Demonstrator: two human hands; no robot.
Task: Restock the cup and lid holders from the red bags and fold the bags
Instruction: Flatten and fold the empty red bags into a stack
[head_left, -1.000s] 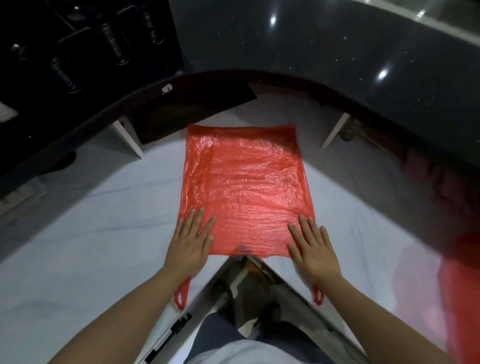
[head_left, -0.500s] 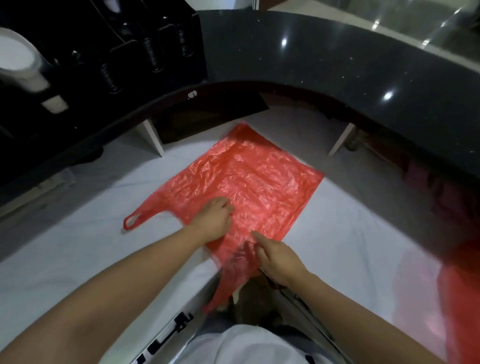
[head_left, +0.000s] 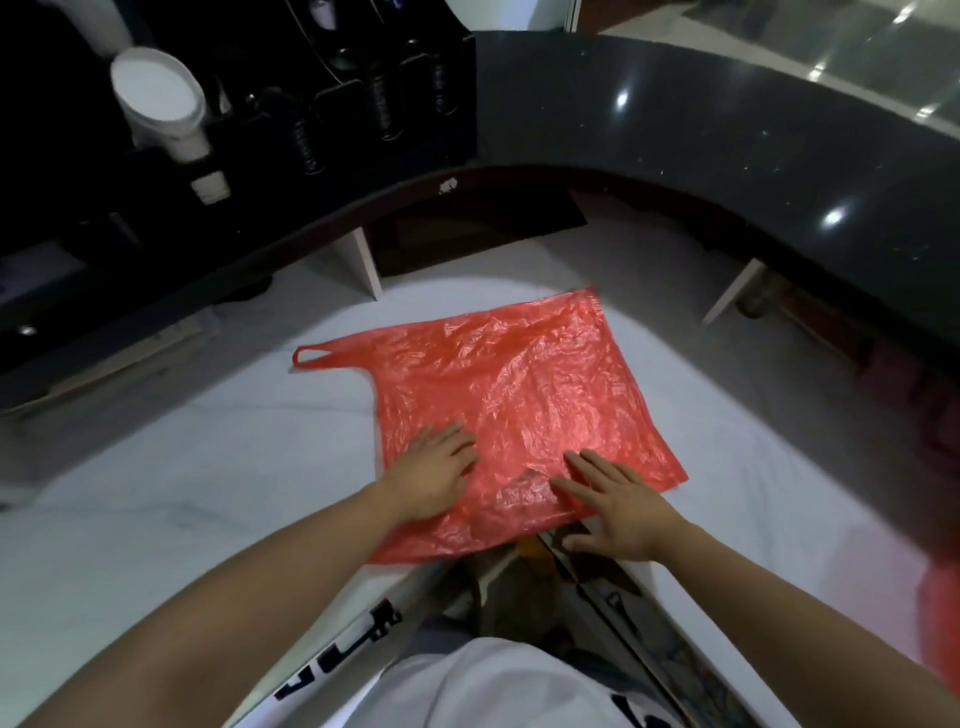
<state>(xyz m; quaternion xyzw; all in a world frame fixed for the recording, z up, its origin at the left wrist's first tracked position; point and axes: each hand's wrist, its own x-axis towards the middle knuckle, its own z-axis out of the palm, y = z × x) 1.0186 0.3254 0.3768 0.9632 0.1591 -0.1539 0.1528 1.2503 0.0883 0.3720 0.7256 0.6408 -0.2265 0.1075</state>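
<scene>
An empty red plastic bag (head_left: 519, 395) lies flat on the white counter (head_left: 208, 467), one handle loop sticking out to the left. Its near edge hangs slightly over the counter's inner corner. My left hand (head_left: 434, 475) presses flat on the bag's near left part, fingers straight. My right hand (head_left: 613, 501) lies flat on the bag's near right edge, fingers spread. At the back left stands the black cup and lid holder (head_left: 332, 104), with a white stack of cups (head_left: 161, 104) in it.
A dark curved raised counter (head_left: 727, 145) wraps around the back and right. White brackets (head_left: 363, 260) support it. More red plastic (head_left: 940, 623) shows at the far right edge. The counter's inner corner gap (head_left: 519, 587) opens just below my hands.
The bag was turned on the counter, its handle now pointing left. Both hands went from gripping and dragging the bag to lying flat on its near part.
</scene>
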